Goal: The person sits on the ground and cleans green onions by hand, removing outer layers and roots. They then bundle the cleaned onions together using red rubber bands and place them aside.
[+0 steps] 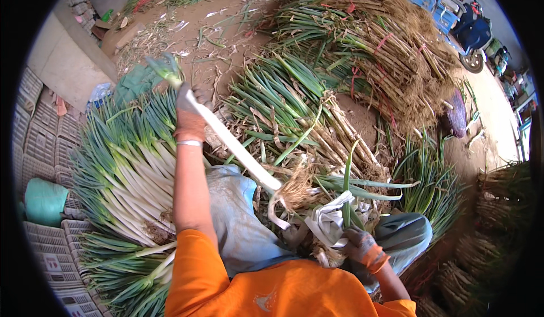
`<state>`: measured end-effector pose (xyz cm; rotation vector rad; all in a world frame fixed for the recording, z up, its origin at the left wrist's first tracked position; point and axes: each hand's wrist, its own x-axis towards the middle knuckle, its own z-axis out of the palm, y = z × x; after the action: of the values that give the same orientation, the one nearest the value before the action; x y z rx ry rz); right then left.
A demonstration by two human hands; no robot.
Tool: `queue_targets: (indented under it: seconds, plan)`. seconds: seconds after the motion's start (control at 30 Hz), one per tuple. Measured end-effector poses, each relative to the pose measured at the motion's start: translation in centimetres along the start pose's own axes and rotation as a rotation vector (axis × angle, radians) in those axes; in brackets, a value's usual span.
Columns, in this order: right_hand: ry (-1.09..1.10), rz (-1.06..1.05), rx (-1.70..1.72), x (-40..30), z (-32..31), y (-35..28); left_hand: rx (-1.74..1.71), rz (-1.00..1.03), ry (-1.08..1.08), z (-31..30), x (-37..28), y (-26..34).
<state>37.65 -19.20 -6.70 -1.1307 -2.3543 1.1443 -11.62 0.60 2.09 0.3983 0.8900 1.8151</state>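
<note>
My gloved left hand (189, 108) is wrapped around the upper part of a long green onion (240, 149), just below its green leaves. The stalk slants down toward my lap, its white shaft bare, with tan roots (297, 187) around its lower end. Low in front of my right knee, my gloved right hand (360, 244) grips stripped outer leaves (329, 219), a limp white and green bundle. Left of my leg lies a thick heap of clean white-stemmed green onions (140, 168). Unpeeled green onions (335, 134) with dry brown skins lie ahead of me.
Stacked plastic crates (44, 132) line the left side beside a teal container (46, 202). Tied bundles of rooted onions (382, 62) are piled ahead to the right. A blue vehicle (444, 17) stands behind them. Leaf scraps litter the dirt floor (208, 40).
</note>
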Motion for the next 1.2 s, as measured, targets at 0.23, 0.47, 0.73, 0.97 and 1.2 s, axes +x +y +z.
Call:
queue_targets:
  seconds: [0.23,0.47,0.73,0.97,1.2]
  plan:
    - [0.225,-0.046,0.117,10.8,-6.1,-2.8,0.311,0.403,0.056,-2.0,-7.6,7.9]
    - [0.567,0.221,0.103,22.2,-0.2,14.6,0.348,0.578,0.446,-15.3,-19.6,19.4]
    - [-0.033,0.659,-0.489,24.0,3.2,18.9,-0.262,0.14,1.017,-52.6,-43.8,5.4]
    - [0.109,0.485,0.008,22.1,-4.0,15.9,0.194,-0.623,1.132,-44.9,-45.3,-4.1]
    - [0.178,0.267,0.726,17.7,-8.8,5.9,0.597,-0.063,0.312,-15.6,-25.4,4.9]
